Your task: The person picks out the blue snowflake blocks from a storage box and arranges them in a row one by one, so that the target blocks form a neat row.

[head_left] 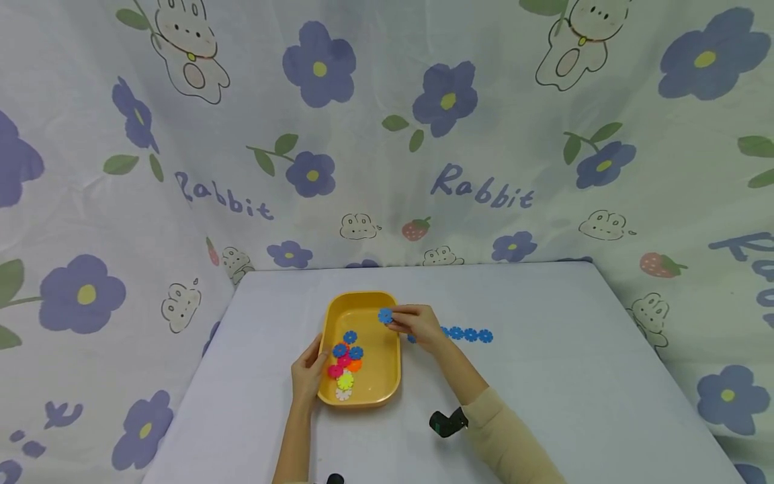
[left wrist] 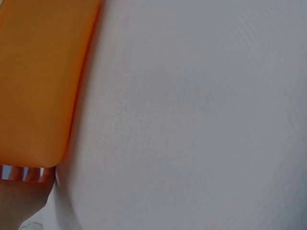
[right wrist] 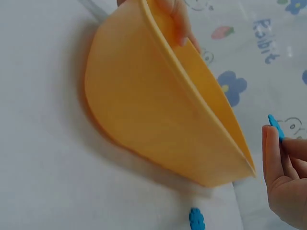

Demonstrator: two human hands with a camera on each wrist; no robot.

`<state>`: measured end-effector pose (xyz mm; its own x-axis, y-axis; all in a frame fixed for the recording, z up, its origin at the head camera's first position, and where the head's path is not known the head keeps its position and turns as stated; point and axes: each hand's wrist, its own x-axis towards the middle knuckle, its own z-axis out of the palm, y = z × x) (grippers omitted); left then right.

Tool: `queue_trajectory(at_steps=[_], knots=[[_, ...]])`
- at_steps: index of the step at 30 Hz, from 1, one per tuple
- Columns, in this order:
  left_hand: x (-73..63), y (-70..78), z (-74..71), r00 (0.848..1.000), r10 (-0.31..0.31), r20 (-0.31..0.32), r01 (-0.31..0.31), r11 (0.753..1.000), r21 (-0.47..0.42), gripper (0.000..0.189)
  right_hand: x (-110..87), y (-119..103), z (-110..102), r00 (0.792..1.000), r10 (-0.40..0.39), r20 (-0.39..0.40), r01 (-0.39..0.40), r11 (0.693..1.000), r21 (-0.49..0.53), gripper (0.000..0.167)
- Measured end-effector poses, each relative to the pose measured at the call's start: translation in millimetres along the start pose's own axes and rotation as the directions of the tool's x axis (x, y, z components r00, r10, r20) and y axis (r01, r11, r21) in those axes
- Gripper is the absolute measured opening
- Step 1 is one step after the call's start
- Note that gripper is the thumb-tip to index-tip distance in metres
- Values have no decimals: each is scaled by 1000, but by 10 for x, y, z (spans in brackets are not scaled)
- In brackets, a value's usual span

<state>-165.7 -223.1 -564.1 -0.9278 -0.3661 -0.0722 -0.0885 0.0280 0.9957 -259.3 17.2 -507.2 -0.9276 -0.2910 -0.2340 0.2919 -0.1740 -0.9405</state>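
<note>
My left hand [head_left: 306, 374] grips the left rim of a yellow plastic tray [head_left: 382, 380], thumb over the edge and fingers on the outside. Between the thumb and fingers of my right hand [head_left: 421, 327] is a blue snowflake-shaped disc [head_left: 385, 315], held up at the tray's right rim; the right wrist view shows this blue disc [right wrist: 274, 125] edge-on at the fingertips. Inside the tray, toward its left side, lie several discs: blue ones [head_left: 350, 337], pink ones [head_left: 335, 371], an orange one [head_left: 355, 366], a yellow one [head_left: 345, 381] and white [head_left: 343, 394].
A row of blue discs [head_left: 471, 335] lies on the white table [head_left: 544, 390] right of the tray, partly hidden behind my right hand. A black device [head_left: 448, 423] shows by the right sleeve. Patterned cloth [head_left: 363, 148] rises behind the table.
</note>
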Motion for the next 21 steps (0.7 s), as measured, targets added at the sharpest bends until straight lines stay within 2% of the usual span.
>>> queue_trajectory(at_steps=[6,13,21], knots=[[5,0,11,1000,-12,12,12,1000,-4,46,-113,-50,-264,1000,-6,-6,6,999,-33,29],[16,-9,-2,1000,-28,10,28,999,-16,46,-258,-90,-623,998,-66,-16,65,996,-54,34],[23,-22,-5,1000,-27,14,27,1000,-10,47,-423,-130,-1021,991,-128,-40,128,992,5,32]])
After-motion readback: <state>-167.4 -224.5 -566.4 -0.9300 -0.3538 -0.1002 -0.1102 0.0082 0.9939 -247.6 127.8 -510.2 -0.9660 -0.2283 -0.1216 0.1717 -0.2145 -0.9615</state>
